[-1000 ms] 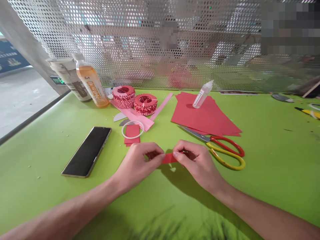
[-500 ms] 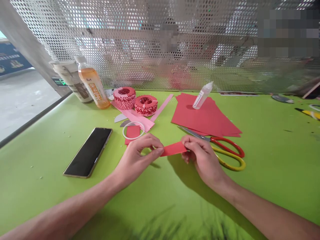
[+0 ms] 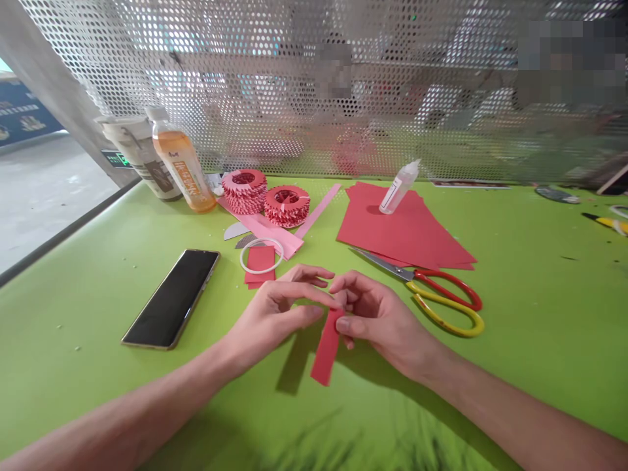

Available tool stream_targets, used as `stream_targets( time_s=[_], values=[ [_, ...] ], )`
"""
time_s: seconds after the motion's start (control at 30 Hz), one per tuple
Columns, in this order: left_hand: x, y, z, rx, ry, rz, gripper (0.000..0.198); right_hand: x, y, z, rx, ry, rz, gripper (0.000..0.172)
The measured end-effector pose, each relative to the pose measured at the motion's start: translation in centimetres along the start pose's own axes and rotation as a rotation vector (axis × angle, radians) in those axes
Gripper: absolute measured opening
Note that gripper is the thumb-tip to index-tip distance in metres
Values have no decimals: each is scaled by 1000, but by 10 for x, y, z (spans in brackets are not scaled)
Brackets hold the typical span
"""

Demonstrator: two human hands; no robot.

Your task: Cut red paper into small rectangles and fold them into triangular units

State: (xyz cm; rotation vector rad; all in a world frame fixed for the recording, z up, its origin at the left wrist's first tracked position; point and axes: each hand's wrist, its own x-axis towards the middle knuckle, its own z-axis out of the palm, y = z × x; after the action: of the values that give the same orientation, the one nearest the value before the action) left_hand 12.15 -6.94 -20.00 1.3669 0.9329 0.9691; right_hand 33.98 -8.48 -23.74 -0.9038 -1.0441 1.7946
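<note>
A narrow red paper strip [image 3: 326, 353] hangs slanting down over the green table, its top end at my fingers. My right hand [image 3: 383, 320] pinches that top end between thumb and fingers. From the other side my left hand [image 3: 279, 304] reaches over, its index fingertip at the strip's upper edge and its thumb held apart. Red-and-yellow-handled scissors [image 3: 417, 281] lie just beyond my right hand. Behind my left hand are small red paper pieces [image 3: 260, 259] with a white ring [image 3: 242, 257] on top.
A phone [image 3: 171, 301] lies at left. Farther back are a drink bottle [image 3: 181, 163], a cup [image 3: 142, 157], two pleated red paper rings [image 3: 287, 206], pink strips [image 3: 275, 232] and red sheets [image 3: 392, 235] bearing a glue bottle [image 3: 400, 186]. A perforated metal screen [image 3: 275, 85] borders the table.
The red strip has swung from level between both hands to hanging downward from my right hand. My left thumb and index finger have parted, and my right hand has shifted left.
</note>
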Motion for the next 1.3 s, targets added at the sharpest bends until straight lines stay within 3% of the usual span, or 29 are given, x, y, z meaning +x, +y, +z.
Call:
stream_targets(
  time_s=[0.1, 0.27, 0.4, 0.63, 1.07, 1.2, 1.3],
  values=[
    [3, -4, 0, -21, -30, 47, 26, -1, 2, 0, -147, 144, -71, 41],
    [3, -13, 4, 26, -59, -135, 14, -3, -1, -2, -278, 294, -139, 34],
    [2, -13, 6, 108, -50, -148, 10, -4, -5, 1, -395, 254, -135, 26],
    [0, -8, 5, 116, -44, -143, 15, -7, -5, 3, -493, 236, -94, 35],
    [-2, -10, 8, 94, -24, -142, 19, -8, -1, 2, -581, 189, -185, 28],
    [-2, -9, 9, 141, 11, -124, 18, -9, 0, 2, -591, 203, -279, 20],
    [-1, -9, 9, 102, 33, -152, 17, -10, 2, 2, -670, 217, -483, 18]
  ],
)
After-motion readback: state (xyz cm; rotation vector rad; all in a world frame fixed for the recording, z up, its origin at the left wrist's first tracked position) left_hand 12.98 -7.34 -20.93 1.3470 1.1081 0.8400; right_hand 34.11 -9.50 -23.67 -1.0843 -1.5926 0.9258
